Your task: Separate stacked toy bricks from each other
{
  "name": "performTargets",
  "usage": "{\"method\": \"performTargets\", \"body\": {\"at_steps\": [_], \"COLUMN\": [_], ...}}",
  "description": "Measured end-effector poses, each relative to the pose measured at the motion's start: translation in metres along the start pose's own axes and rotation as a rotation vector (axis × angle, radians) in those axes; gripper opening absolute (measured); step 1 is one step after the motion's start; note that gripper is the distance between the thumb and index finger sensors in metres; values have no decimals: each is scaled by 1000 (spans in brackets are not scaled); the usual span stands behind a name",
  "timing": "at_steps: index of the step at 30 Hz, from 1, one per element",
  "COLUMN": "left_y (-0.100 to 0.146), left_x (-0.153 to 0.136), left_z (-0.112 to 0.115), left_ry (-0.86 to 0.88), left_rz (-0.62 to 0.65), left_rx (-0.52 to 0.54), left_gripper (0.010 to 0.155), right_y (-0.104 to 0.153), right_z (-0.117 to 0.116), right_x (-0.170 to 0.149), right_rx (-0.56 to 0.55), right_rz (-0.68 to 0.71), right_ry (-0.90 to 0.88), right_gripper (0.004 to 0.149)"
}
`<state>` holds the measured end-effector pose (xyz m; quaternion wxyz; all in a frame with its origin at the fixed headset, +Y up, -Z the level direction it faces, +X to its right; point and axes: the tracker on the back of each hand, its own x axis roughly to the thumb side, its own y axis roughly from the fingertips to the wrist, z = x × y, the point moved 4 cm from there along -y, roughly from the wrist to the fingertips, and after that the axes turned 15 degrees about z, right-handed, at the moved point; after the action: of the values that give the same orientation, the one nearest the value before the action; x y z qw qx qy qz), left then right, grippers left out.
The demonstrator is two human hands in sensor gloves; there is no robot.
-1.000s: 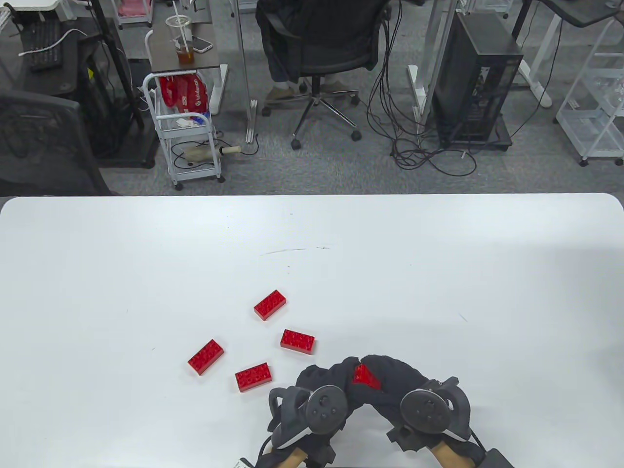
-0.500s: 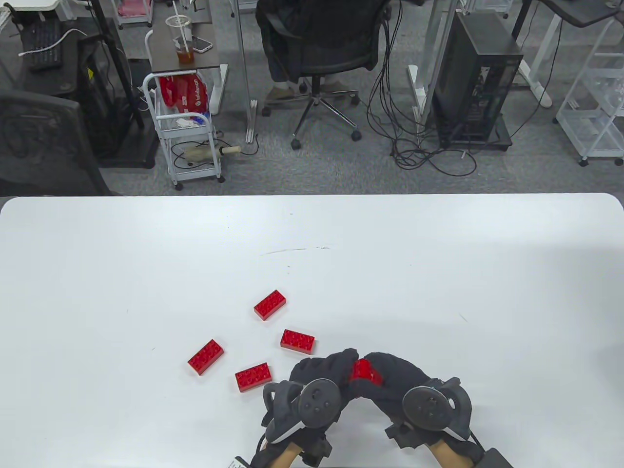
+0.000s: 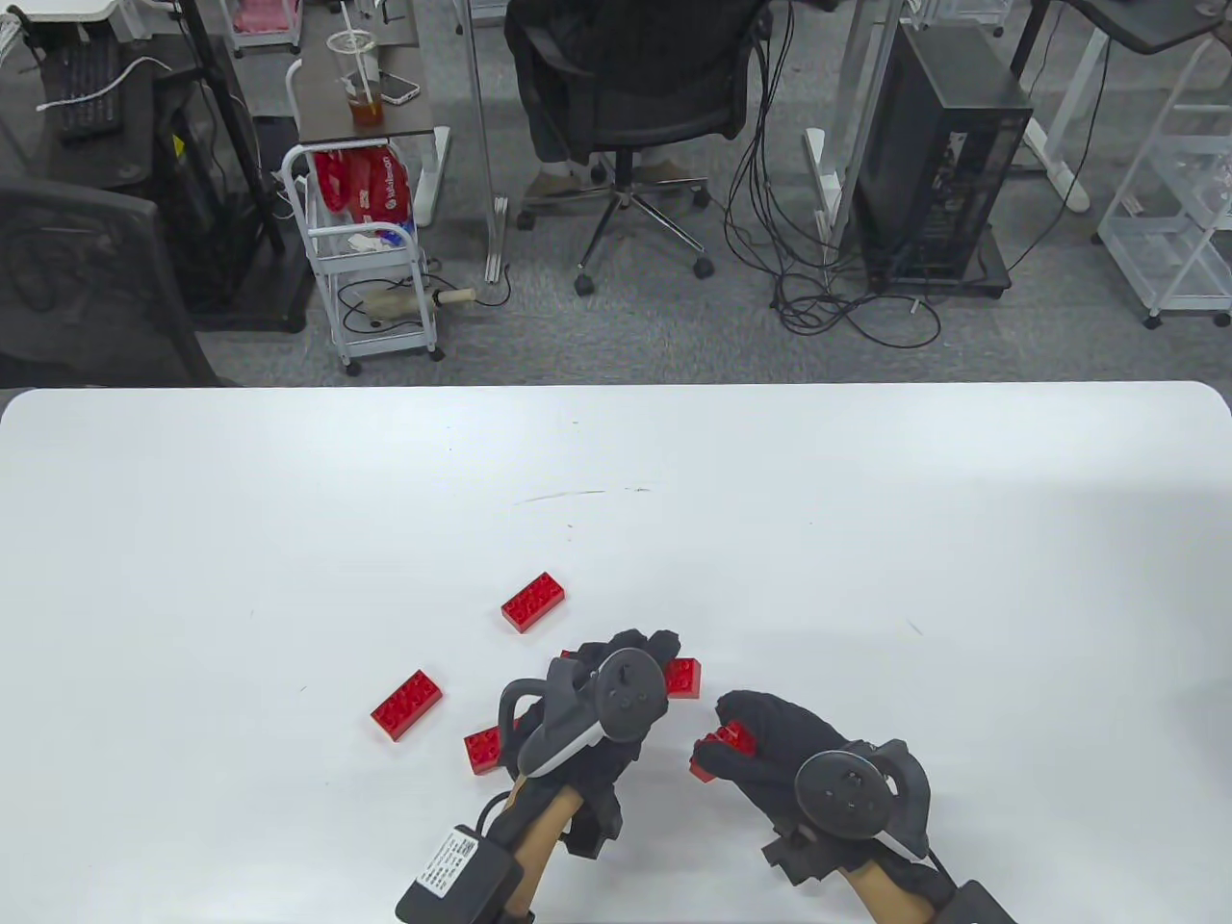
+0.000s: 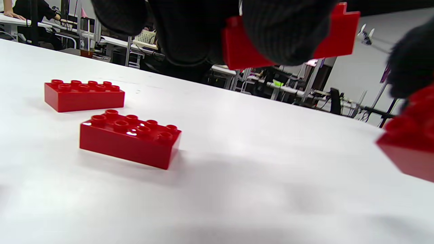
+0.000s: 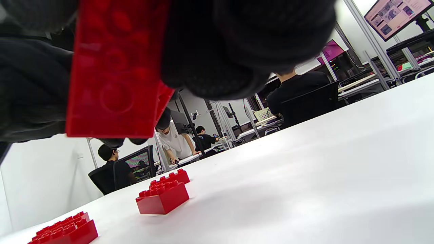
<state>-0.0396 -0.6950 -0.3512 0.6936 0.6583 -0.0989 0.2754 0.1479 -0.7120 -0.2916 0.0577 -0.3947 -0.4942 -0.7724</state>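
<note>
Table view: my left hand (image 3: 616,688) holds one red brick (image 3: 683,677) over the loose bricks, fingers wrapped round it; the left wrist view shows that brick (image 4: 288,37) lifted clear of the surface (image 3: 866,539). My right hand (image 3: 770,756) holds a second brick (image 3: 724,746) low and near the front edge, grip closed around it. The right wrist view shows this piece (image 5: 115,67) end-on against the palm; I cannot tell whether it is one brick or two pressed together. The two hands are apart, so that pair reads as split.

On the surface: one brick (image 3: 532,602) farthest out, one (image 3: 407,704) to the left, one (image 3: 486,749) partly under my left wrist.

Judgement: nearly done. Left: set both held bricks down and check the right-hand piece for another joint.
</note>
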Motion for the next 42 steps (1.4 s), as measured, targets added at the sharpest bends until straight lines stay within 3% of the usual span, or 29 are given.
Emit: {"method": "performTargets", "body": {"at_steps": [8,22,42], "left_y": [-43,-102,-130], "left_x": [-11,-38,-82], "left_z": [-5,5,36], "left_ry": [-139,-194,-139], "left_rz": [-61,-157,-265], "left_rx": [-136,-248,-315], "left_gripper": [68,68,66], "right_y": [0,0,0], "right_z": [0,0,1], "right_x": [0,-3,-7], "right_rx": [6,1,-1], "right_rz": [4,-2,-12], "right_ry": [1,-8,-33], "right_gripper": [70,69,69]}}
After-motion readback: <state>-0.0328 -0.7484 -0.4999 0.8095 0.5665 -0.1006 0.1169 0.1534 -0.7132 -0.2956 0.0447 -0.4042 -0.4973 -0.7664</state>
